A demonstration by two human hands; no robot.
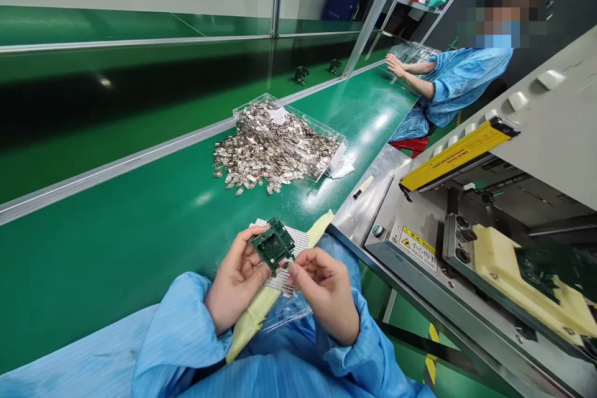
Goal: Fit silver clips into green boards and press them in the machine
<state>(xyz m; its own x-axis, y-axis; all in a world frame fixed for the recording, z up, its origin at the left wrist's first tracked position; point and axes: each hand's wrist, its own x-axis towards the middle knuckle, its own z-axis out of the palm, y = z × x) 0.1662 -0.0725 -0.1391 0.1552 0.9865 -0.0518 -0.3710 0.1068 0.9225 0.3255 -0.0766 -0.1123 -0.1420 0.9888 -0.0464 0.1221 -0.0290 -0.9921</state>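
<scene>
My left hand [239,283] grips a dark green molded plastic part [274,244] with a square recess, tilted above my lap. At the part's lower right corner, my right hand [329,292] has thumb and forefinger pinched together. A tiny pale bit shows at those fingertips, too small to name. Beneath both hands lie a light sheet with rows of small marks or pieces [301,239], a yellow cloth-like strip [247,323] and some clear plastic [291,313].
Small metal pieces [261,155] heap in and spill from a clear tray [338,158] on the green table [116,249]. Two dark green parts [301,74] stand behind. Right is a machine [420,224] with a yellow bar [459,155]. Beyond, a co-worker [466,84] sits, hands together.
</scene>
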